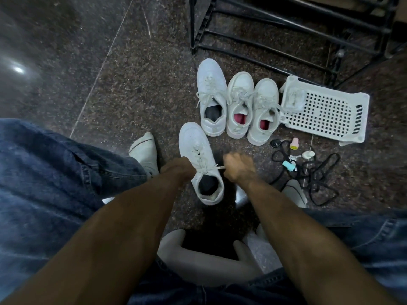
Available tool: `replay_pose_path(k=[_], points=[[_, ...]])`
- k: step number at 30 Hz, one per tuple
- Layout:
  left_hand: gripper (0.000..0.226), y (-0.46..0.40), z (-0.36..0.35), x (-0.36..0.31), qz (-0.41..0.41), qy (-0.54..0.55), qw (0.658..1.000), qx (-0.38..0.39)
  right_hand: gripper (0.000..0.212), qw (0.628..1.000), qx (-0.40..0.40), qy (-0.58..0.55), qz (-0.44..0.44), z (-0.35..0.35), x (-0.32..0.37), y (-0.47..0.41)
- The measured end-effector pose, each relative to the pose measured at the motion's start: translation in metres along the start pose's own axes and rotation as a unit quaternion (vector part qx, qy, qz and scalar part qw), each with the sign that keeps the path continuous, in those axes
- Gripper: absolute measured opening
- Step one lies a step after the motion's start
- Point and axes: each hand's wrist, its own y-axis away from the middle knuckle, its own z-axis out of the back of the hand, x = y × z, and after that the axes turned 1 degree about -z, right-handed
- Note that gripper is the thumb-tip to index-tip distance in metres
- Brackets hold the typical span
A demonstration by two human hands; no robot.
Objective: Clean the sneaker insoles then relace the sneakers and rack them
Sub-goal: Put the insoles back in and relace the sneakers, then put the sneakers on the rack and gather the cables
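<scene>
On the dark floor (136, 84), the sneaker (199, 164) points away, between the left hand (179, 170) and right hand (236, 170), each pinching a lace (217, 167) end.

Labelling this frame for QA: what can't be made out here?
Head view only:
- left hand: fingers hidden behind its own wrist; grip on the lace unclear.
- right hand: motion-blurred, though it pinches the lace.
- black rack: cut off by the top edge.
- small items by the black cord: too small to identify.
</scene>
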Motion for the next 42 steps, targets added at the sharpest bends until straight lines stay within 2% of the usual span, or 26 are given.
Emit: replay_pose_path(k=[5,7,10,12,14,16,18,22,24,27,29,32,35,38,42], points=[[0.039,-0.01,-0.012,0.0,-0.048,-0.079,0.995,-0.041,0.027,0.993,0.035,-0.092,-0.058,-0.003,-0.004,0.003],[0.044,0.0,-0.014,-0.003,-0.088,-0.091,0.987,-0.102,0.024,0.986,0.044,-0.141,-0.075,-0.004,-0.01,0.002],[0.027,0.021,-0.016,-0.009,-0.186,-0.09,0.96,-0.188,0.022,0.98,0.045,-0.177,-0.078,0.0,-0.018,-0.004],[0.022,0.029,-0.022,-0.016,-0.25,-0.143,0.946,-0.15,0.018,0.976,0.029,-0.201,-0.079,0.005,-0.02,-0.011],[0.035,0.032,-0.034,-0.022,-0.29,-0.219,0.928,-0.076,0.017,0.974,0.006,-0.216,-0.071,0.013,-0.02,-0.017],[0.042,0.032,-0.045,-0.027,-0.305,-0.266,0.914,-0.044,0.018,0.976,-0.014,-0.213,-0.053,0.023,-0.017,-0.021],[0.047,0.029,-0.053,-0.031,-0.295,-0.281,0.913,-0.036,0.021,0.978,-0.049,-0.202,-0.03,0.032,-0.015,-0.025],[0.04,0.022,-0.058,-0.041,-0.253,-0.255,0.933,-0.03,0.038,0.982,-0.143,-0.114,0.051,0.044,-0.009,-0.04],[0.04,0.022,-0.059,-0.045,-0.247,-0.268,0.931,-0.017,0.05,0.985,-0.126,-0.078,0.087,0.049,-0.004,-0.049],[0.045,0.02,-0.062,-0.043,-0.241,-0.274,0.931,0.027,0.065,0.992,-0.06,-0.054,0.098,0.054,0.002,-0.062],[0.048,0.017,-0.063,-0.039,-0.233,-0.273,0.933,0.043,0.064,0.994,-0.053,-0.04,0.087,0.055,0.005,-0.068],[0.05,0.017,-0.062,-0.035,-0.199,-0.27,0.94,0.068,0.051,0.995,-0.063,-0.023,0.069,0.059,0.007,-0.07],[0.046,0.018,-0.058,-0.032,-0.16,-0.254,0.945,0.131,0.042,0.996,-0.055,0.015,0.066,0.056,0.008,-0.064],[0.037,0.017,-0.051,-0.026,-0.138,-0.32,0.914,0.21,0.035,0.994,-0.054,0.059,0.069,0.041,0.008,-0.057],[0.035,0.023,-0.028,-0.023,-0.106,-0.357,0.902,0.22,0.035,0.995,-0.04,0.042,0.075,0.02,0.005,-0.047]])
